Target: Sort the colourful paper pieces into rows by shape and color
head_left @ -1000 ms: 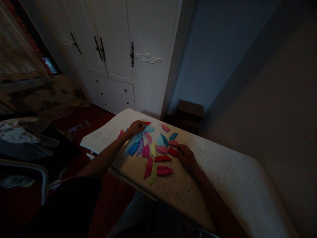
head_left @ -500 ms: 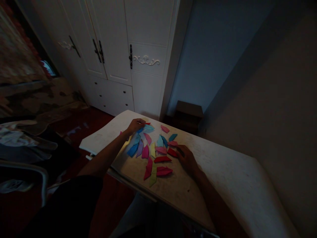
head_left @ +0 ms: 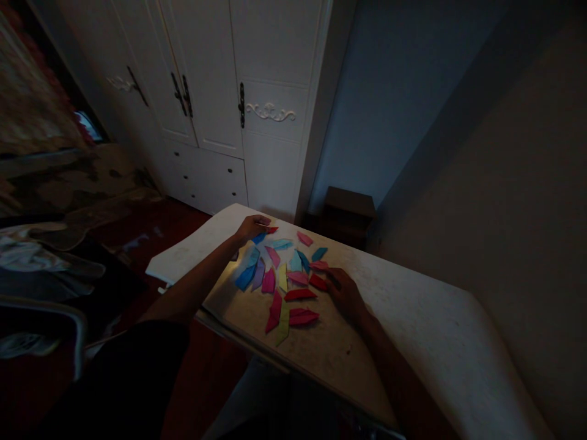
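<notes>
Folded paper pieces in many colours lie spread over the table. At the far left of the spread, my left hand (head_left: 251, 227) is closed, with a red folded paper piece (head_left: 272, 230) at its fingertips. A dark blue piece (head_left: 259, 238) lies just below those fingers, and a light blue piece (head_left: 280, 244) is to their right. On the right, my right hand (head_left: 347, 294) rests on the table with bent fingers apart. Its fingertips are beside or touching another red piece (head_left: 317, 282). A pink piece (head_left: 319, 265) lies just above that one.
The white table (head_left: 413, 318) runs off to the right. A white wardrobe (head_left: 279, 159) stands behind it, with a dark brown cabinet (head_left: 351, 201) beside the wardrobe. At left are a metal chair frame (head_left: 80, 330) and a heap of cloth (head_left: 36, 256).
My left hand has shifted slightly left and away. The light blue piece near it now lies lower and further right, apart from the fingers. My right hand has hardly moved.
</notes>
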`<state>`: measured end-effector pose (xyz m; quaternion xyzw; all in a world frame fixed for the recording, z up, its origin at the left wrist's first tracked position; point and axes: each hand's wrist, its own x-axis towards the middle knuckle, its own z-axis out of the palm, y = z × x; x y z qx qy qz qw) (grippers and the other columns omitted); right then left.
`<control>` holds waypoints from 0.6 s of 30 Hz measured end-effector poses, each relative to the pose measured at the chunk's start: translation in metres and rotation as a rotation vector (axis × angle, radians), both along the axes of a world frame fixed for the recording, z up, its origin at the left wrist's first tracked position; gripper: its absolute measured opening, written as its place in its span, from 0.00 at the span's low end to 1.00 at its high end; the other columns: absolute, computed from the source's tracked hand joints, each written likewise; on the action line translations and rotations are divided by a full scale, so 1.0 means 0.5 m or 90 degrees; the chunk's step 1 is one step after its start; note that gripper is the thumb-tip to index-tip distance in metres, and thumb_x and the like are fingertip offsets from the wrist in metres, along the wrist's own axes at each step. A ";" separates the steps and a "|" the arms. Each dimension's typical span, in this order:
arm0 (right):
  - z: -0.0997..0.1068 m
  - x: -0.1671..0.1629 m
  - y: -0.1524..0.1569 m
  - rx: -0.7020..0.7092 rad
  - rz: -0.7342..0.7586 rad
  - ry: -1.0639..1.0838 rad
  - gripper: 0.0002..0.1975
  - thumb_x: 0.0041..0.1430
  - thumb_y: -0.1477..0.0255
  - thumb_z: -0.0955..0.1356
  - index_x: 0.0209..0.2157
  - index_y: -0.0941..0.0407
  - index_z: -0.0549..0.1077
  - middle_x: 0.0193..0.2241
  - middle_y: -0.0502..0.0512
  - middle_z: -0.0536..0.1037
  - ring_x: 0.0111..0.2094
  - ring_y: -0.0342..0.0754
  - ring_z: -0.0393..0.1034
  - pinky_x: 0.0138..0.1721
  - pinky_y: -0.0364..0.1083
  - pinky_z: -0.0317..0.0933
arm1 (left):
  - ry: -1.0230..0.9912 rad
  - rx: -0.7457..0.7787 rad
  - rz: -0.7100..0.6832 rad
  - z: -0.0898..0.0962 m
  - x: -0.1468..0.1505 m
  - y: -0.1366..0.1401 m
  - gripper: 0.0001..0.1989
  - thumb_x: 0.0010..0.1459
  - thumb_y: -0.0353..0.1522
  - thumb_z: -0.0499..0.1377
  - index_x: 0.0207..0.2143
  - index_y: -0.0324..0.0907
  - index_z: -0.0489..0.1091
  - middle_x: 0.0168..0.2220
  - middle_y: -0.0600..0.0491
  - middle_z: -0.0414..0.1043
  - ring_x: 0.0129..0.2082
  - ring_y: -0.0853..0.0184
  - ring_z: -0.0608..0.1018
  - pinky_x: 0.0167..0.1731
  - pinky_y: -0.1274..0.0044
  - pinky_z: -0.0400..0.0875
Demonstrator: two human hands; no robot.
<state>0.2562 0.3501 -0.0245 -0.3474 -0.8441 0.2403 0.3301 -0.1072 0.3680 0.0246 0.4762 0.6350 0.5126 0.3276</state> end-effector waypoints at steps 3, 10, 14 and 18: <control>0.000 0.000 0.000 -0.001 0.003 -0.001 0.15 0.60 0.70 0.62 0.47 0.56 0.72 0.45 0.60 0.74 0.47 0.52 0.68 0.50 0.54 0.62 | 0.034 -0.012 0.010 -0.001 -0.011 0.000 0.15 0.34 0.29 0.68 0.28 0.37 0.72 0.30 0.50 0.76 0.33 0.61 0.78 0.32 0.73 0.73; 0.003 0.001 0.000 -0.010 0.016 -0.004 0.15 0.61 0.69 0.62 0.47 0.56 0.71 0.45 0.60 0.74 0.47 0.53 0.68 0.50 0.55 0.62 | 0.105 0.017 0.040 0.019 -0.011 -0.018 0.08 0.40 0.30 0.64 0.28 0.38 0.73 0.30 0.51 0.76 0.34 0.64 0.77 0.38 0.74 0.72; 0.002 0.002 0.001 -0.018 0.007 0.009 0.14 0.60 0.69 0.63 0.47 0.55 0.72 0.45 0.60 0.74 0.47 0.53 0.68 0.50 0.55 0.62 | 0.118 0.083 0.089 0.047 0.020 -0.054 0.10 0.49 0.33 0.59 0.34 0.37 0.73 0.38 0.49 0.76 0.39 0.64 0.77 0.42 0.73 0.71; 0.008 0.001 -0.002 -0.060 0.003 0.036 0.14 0.60 0.67 0.64 0.46 0.55 0.73 0.45 0.59 0.75 0.46 0.52 0.69 0.49 0.54 0.62 | 0.067 0.184 0.132 0.048 0.084 -0.144 0.15 0.56 0.39 0.56 0.37 0.37 0.73 0.35 0.50 0.76 0.36 0.65 0.77 0.39 0.72 0.72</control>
